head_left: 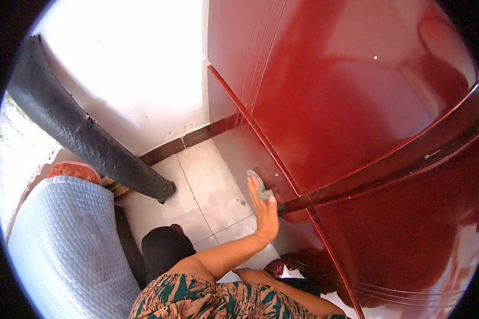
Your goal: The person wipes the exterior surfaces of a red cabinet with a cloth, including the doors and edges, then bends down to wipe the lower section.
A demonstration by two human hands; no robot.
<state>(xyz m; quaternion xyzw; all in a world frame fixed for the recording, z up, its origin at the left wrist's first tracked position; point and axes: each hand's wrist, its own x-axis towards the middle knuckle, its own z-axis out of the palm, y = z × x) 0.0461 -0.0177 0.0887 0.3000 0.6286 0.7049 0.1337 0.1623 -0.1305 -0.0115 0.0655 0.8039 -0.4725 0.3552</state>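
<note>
Clearly the left hand (264, 210), at the frame's centre, lies flat with its fingers (254, 187) nearly straight, pinning a small grey-green cloth (257, 184) against the side face of the glossy red cabinet (356, 106) just left of the cabinet's vertical corner edge (250, 118); the open palm suits spreading pressure over the cloth rather than gripping it. The right hand (253, 275), low in the frame, hangs near the cabinet's foot, and whether its fingers are curled or loose cannot be told. A dark horizontal trim band (388, 165) crosses the cabinet front at hand height. Left of the cabinet a narrow strip of pale tiled floor (207, 186) is hemmed by a black padded tube (85, 133) leaning on the white wall (138, 69) and a white quilted cushion (64, 239) at lower left.
</note>
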